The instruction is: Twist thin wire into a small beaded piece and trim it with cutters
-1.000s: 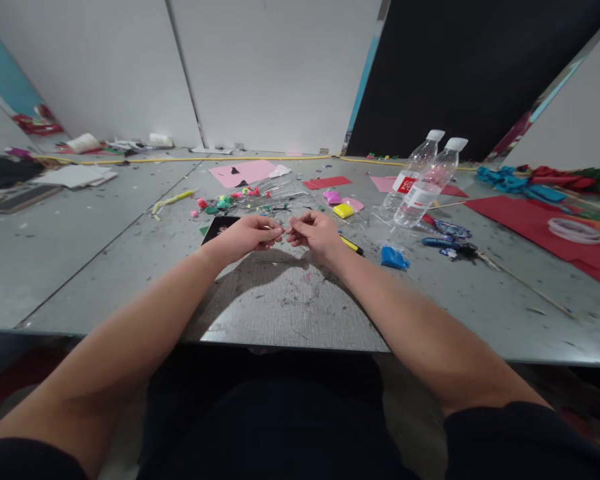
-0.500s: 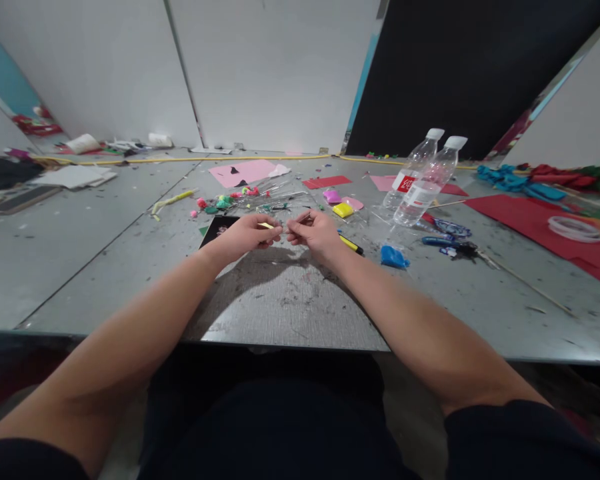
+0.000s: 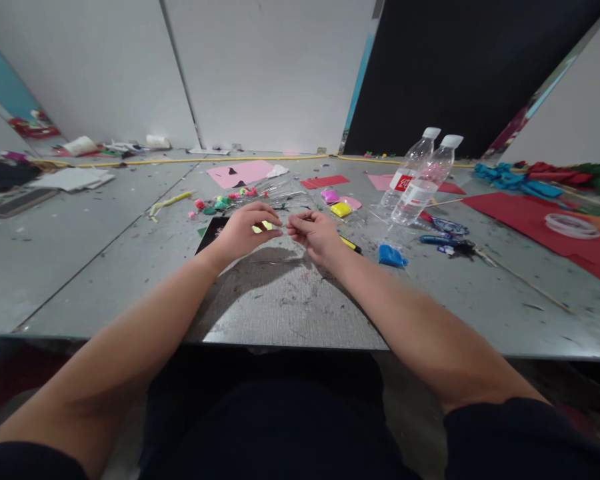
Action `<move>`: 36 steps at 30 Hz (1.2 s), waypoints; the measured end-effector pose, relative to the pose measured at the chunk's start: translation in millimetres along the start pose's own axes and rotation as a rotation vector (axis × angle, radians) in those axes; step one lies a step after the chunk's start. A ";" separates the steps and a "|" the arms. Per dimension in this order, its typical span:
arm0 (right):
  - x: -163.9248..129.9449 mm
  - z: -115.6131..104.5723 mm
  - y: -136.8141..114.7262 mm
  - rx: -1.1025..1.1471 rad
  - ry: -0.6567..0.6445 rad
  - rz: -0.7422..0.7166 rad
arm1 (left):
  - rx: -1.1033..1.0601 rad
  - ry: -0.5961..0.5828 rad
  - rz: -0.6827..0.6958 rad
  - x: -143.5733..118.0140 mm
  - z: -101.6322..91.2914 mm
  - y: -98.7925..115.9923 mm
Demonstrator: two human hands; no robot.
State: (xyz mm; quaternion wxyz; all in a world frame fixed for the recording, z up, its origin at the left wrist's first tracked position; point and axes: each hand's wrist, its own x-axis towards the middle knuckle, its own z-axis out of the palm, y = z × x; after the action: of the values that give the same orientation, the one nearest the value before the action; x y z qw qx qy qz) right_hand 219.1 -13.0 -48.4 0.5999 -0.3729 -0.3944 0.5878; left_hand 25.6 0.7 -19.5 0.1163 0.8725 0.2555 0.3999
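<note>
Over the middle of the grey table (image 3: 280, 300), my two hands nearly meet at the fingertips. My left hand (image 3: 245, 232) is open, its thumb parted from the curved fingers, and something yellow shows through the gap. My right hand (image 3: 315, 233) is closed in a pinch; whatever sits between its fingertips is too small to make out. A black card or booklet (image 3: 211, 233) lies partly under my left hand. Beside my right wrist is a yellow-and-black tool (image 3: 351, 245), partly covered. A blue packet (image 3: 393, 256) rests to the right of it.
Two clear plastic bottles (image 3: 415, 190) stand at the right, near blue-handled pliers (image 3: 445, 243). Red sheets (image 3: 515, 217) carry a clear ring (image 3: 573, 226). Behind my hands lie pink paper (image 3: 240, 174), colourful pompom-like bits (image 3: 223, 202), a yellow packet (image 3: 341, 210) and a purple packet (image 3: 331, 196).
My left hand has opened, its fingers lifting away from the thumb. The right hand keeps its pinch in almost the same place. The view has shifted slightly.
</note>
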 end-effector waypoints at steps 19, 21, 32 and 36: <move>-2.3 -0.7 -0.4 0.009 -0.146 0.003 | -0.032 -0.019 0.016 3.2 -0.8 3.4; -2.2 -1.0 0.1 -0.007 -0.152 -0.001 | -0.041 -0.030 0.000 3.4 -0.8 4.1; -5.1 1.2 -3.2 -0.046 -0.225 -0.046 | -0.136 -0.072 -0.233 0.9 -1.5 2.7; -4.9 -0.2 -3.2 -0.043 -0.254 -0.078 | -0.284 -0.121 -0.300 0.3 -0.6 2.8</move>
State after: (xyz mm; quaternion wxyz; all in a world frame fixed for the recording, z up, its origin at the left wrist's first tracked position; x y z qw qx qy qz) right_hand 220.5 -18.1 -45.8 0.5593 -0.2928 -0.4938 0.5980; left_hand 26.4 -1.5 -17.8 0.3115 0.8220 0.3161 0.3568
